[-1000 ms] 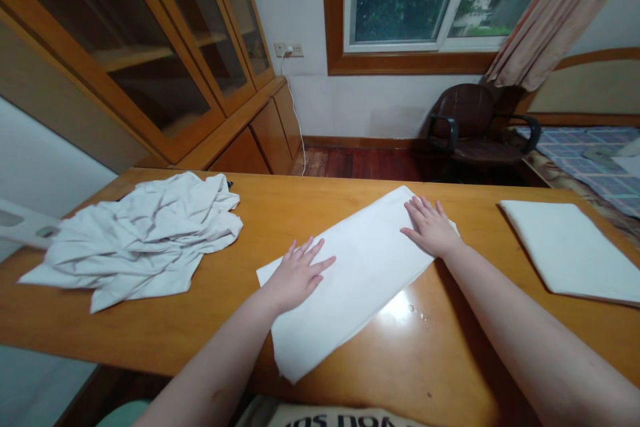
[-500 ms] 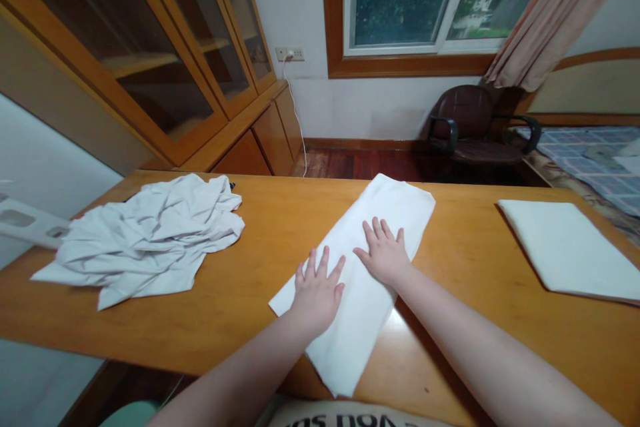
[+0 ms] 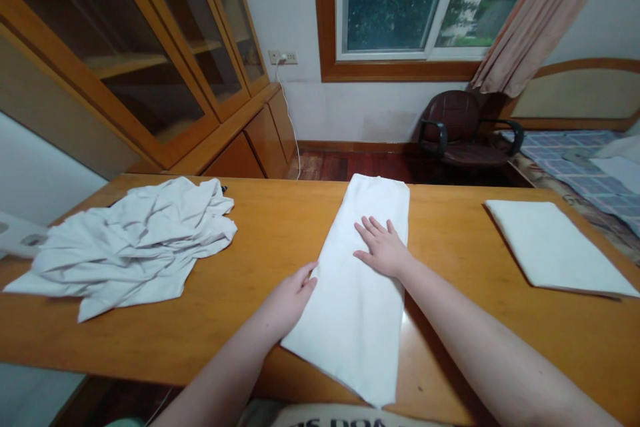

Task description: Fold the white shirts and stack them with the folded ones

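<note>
A long folded white cloth lies on the wooden table, running from the far edge toward me. My right hand rests flat on its upper half, fingers spread. My left hand lies at the cloth's left edge, fingers together, with its fingertips touching or slipping under the edge; I cannot tell whether it grips the cloth.
A crumpled heap of white cloths sits at the table's left. A neatly folded white cloth lies at the right. Beyond the table stand a wooden glass-door cabinet, a dark armchair and a window.
The long cloth has turned from a diagonal lie to nearly straight away from me. My left hand slid off its surface to its left edge; my right hand stayed flat on it.
</note>
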The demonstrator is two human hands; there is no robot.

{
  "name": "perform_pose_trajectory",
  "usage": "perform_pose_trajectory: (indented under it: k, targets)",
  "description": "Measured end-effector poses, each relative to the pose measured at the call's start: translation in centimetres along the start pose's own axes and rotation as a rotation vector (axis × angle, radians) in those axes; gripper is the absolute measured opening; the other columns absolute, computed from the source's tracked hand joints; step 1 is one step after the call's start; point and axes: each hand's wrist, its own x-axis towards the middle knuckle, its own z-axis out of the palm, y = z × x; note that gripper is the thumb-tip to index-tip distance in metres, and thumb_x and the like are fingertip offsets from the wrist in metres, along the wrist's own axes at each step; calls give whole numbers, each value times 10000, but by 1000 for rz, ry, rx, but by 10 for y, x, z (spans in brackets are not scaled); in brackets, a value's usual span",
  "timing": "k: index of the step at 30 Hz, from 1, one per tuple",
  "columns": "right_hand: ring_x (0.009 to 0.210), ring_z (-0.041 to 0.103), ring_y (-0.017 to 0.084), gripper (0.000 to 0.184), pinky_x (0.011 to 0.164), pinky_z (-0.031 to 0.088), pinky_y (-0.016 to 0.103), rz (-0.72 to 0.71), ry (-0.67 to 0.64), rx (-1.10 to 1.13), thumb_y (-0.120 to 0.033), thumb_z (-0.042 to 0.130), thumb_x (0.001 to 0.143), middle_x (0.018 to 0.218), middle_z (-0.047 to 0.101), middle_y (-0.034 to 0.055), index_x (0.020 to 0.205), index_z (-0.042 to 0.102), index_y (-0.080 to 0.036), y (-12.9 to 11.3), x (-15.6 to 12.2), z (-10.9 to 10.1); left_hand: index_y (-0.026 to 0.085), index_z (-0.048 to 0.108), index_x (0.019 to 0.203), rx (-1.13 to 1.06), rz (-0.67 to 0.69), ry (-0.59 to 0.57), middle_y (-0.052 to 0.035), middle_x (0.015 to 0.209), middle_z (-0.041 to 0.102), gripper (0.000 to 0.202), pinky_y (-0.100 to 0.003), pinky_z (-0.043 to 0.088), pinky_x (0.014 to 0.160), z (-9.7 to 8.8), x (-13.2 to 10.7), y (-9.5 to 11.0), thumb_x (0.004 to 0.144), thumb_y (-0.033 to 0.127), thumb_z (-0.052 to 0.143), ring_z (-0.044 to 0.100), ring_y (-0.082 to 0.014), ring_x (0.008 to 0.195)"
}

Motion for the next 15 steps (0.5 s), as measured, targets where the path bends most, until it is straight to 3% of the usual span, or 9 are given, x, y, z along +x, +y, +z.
perform_pose_trajectory:
  k: [2, 5, 8, 9, 12, 15]
  targets:
    - [1406, 138, 303, 767, 1088, 75, 587, 0, 2, 8, -649, 325, 861, 1536, 178, 124, 1476, 247, -196, 1, 1, 1, 176, 450, 1360, -126, -5, -75, -70, 1343, 534, 525, -371, 387, 1021, -8, -3, -5, 885, 381, 360, 486, -227, 1234]
    - [1407, 140, 297, 767, 1092, 79, 577, -4, 16, 15, -650, 334, 858, 1536, 184, 120, 1473, 253, -199, 1, 1, 2, 204, 373, 1418, -268, 114, -180, -37, 1361, 519, 563, -350, 395, 1014, -18, -9, -11, 860, 275, 379, 488, -200, 1227]
    - [1406, 143, 295, 761, 1096, 85, 568, -9, 27, 15, -641, 341, 861, 1534, 189, 122, 1471, 260, -193, 1, 0, 2, 234, 462, 1364, -194, 274, -272, -43, 1257, 602, 511, -333, 428, 964, -24, -11, -12, 857, 227, 399, 559, -186, 1119]
    - [1406, 145, 297, 760, 1097, 87, 565, -11, 25, 14, -637, 343, 862, 1533, 191, 124, 1471, 262, -190, 1, 0, 1, 249, 518, 1318, -105, 329, -256, -47, 1217, 621, 465, -332, 426, 960, -25, -9, -11, 865, 232, 414, 566, -185, 1093]
    - [1404, 149, 304, 754, 1101, 94, 553, -26, 17, 15, -626, 359, 862, 1529, 202, 127, 1468, 274, -185, 0, -1, 0, 310, 613, 1211, 221, 454, -65, -58, 1114, 636, 358, -366, 393, 978, -23, 1, -6, 873, 296, 498, 555, -195, 1051]
    - [1403, 164, 293, 736, 1111, 111, 528, -75, 19, 38, -605, 384, 864, 1522, 228, 118, 1465, 285, -191, 1, -2, -2, 368, 685, 1072, 437, 567, 15, -44, 1173, 607, 256, -426, 302, 1047, -19, 16, 1, 838, 349, 583, 497, -225, 1151]
